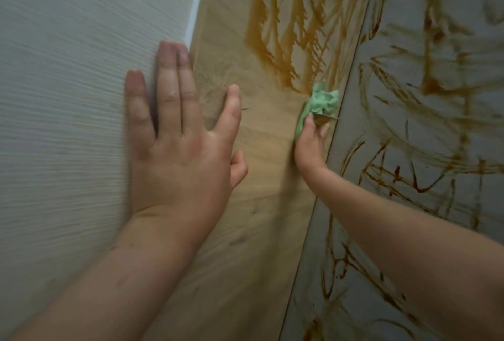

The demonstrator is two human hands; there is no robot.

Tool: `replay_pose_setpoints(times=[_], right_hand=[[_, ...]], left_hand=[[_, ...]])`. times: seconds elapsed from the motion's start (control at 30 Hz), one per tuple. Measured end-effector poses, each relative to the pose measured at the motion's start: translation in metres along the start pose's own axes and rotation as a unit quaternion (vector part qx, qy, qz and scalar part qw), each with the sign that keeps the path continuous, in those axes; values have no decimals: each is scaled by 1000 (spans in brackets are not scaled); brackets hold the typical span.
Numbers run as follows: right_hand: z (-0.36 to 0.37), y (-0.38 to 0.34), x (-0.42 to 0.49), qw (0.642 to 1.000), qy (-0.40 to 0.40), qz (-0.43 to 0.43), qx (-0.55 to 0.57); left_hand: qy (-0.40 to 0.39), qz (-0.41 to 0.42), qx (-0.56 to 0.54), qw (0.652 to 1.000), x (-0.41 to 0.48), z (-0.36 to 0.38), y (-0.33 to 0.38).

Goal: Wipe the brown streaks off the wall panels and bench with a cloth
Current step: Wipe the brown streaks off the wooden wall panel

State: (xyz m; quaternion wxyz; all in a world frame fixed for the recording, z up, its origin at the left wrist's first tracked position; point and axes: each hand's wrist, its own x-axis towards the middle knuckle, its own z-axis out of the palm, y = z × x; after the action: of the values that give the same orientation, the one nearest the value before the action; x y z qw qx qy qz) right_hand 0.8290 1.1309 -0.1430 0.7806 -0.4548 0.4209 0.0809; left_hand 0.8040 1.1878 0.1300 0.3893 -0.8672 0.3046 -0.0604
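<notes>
**Cloth at the streak edge, centre-right of frame**

The green cloth (321, 102) is bunched against the wood-tone panel (261, 177), right of frame centre, just beside the seam with the grey panel (436, 122). The right hand (311, 144) grips it from below, fingers curled round the wad. Brown streaks (275, 40) cover the wood-tone panel above the cloth, toward the top of the frame; the surface below the cloth shows only faint marks. Further streaks run across the grey panel down the right side. The left hand (177, 155) rests flat at centre-left, fingers straight and spread, spanning the join between the pale panel (68, 95) and the wood-tone panel, holding nothing.
</notes>
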Motion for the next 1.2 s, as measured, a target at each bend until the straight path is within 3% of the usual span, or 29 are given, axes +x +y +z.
replay_pose_setpoints(times=[0.23, 0.43, 0.53, 0.6, 0.7, 0.83, 0.9, 0.97, 1.03, 1.1, 1.17, 1.2], right_hand=[[-32, 32, 87, 980, 58, 187, 44], [-18, 45, 88, 960, 76, 241, 120], [-9, 1, 25, 962, 46, 239, 126], [-3, -37, -18, 981, 1, 167, 96], [3, -89, -77, 994, -90, -53, 17], [10, -132, -101, 923, -165, -346, 7], [10, -138, -82, 886, -154, -435, -45], [6, -135, -57, 870, -140, -462, -103], [0, -127, -38, 921, -113, -358, -103], [-4, -121, -18, 982, -78, -152, -79], [-7, -118, -7, 995, -48, 9, -83], [-8, -117, -8, 995, -40, 46, -82]], left_hand=[[2, -4, 21, 1000, -1, 7, 0], [-1, -10, 24, 1000, 1, 5, 0], [-7, -12, 20, 1000, 2, 4, 2], [-11, -13, 19, 1000, 2, 3, 1], [-18, -17, 12, 1000, 3, 0, 2], [-22, -18, 4, 1000, 4, 1, 0], [-16, -21, 1, 1000, 4, 3, 0], [-14, -19, 7, 1000, 2, 5, 1], [-9, -15, 15, 1000, 0, 6, 1], [-2, -18, 19, 1000, 0, 5, 1], [0, -20, 14, 1000, 1, 5, 1], [-1, -21, 11, 1000, 2, 4, 2]])
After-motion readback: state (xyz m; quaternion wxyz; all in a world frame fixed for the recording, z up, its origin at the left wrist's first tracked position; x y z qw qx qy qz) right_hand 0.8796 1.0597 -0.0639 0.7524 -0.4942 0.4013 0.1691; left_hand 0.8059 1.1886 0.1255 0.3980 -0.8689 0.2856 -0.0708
